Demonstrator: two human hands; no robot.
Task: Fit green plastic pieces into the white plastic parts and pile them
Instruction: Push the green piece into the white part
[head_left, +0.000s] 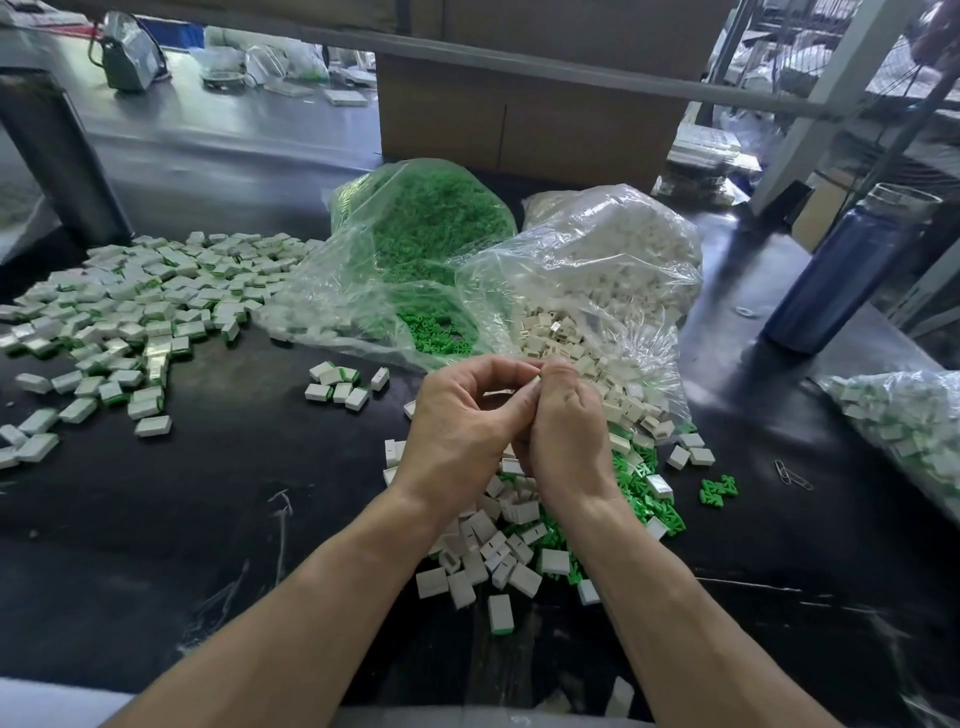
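Both hands, left hand (457, 415) and right hand (563, 421), pinch what seems a white part (535, 381) between meeting fingertips; press the green piece in squarely, loose parts (498, 551) lying just beneath the grip.

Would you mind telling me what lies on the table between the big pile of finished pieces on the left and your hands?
In the head view, a small cluster of finished pieces on the black table.

You're looking at loose white parts (483, 551) lying jumbled on the black table right in front of you, mixed with green pieces (657, 506) spilling to their right. Fitted white-and-green parts are lying in a wide pile (130, 306) at far left, with a few (337, 384) sitting between.
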